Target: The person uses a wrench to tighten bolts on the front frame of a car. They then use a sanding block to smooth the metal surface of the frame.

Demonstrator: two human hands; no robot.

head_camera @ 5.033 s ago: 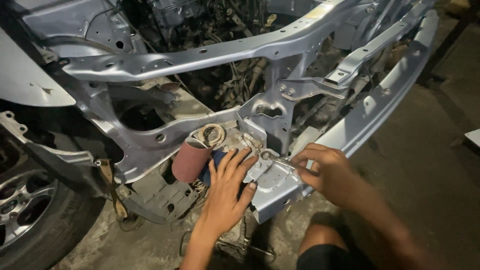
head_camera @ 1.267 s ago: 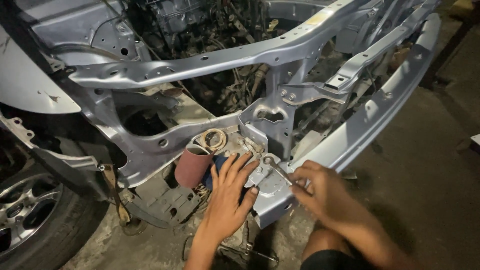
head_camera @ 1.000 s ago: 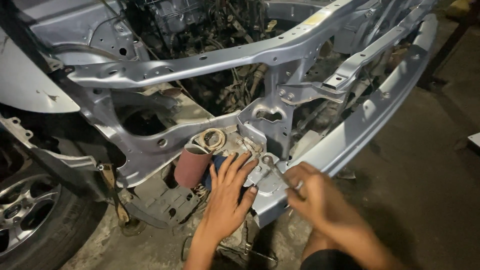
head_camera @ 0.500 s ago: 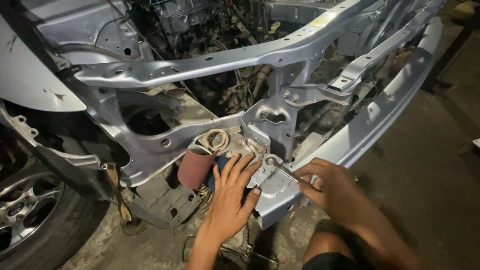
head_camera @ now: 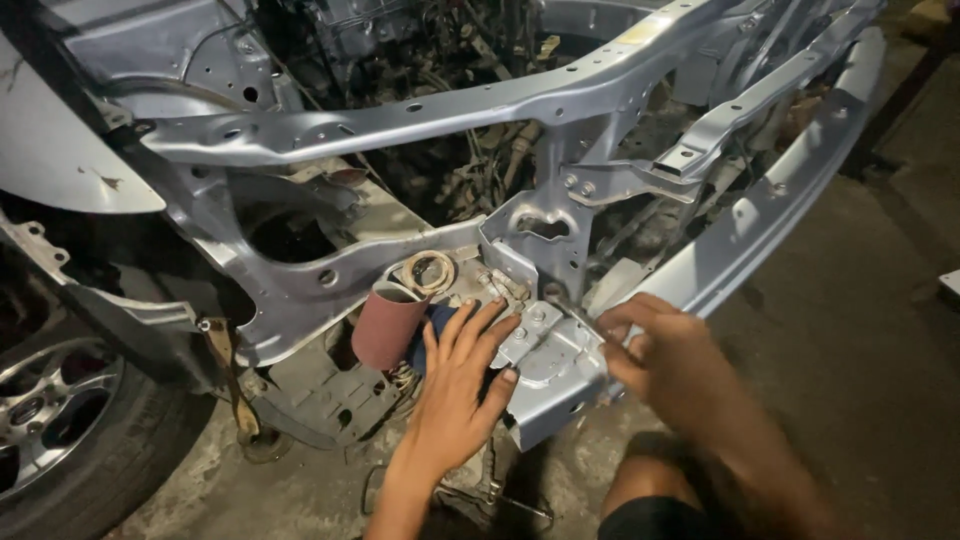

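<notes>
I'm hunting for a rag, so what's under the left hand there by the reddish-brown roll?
Under the left hand a dark blue patch shows beside the reddish-brown roll, perhaps cloth. The palm covers the rest, so its shape and extent stay hidden.

Bare hands (head_camera: 455, 385), sleeveless forearms, dark shorts

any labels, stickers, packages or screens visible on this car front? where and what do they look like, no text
Sticker: on the upper crossmember, toward the right; small pale yellow rectangle, print too small to make out.
No packages, signs or screens show.
For bearings: the left hand lies flat on the lower bracket, and the right hand holds a slim metal tool against it; neither bears a label.
</notes>
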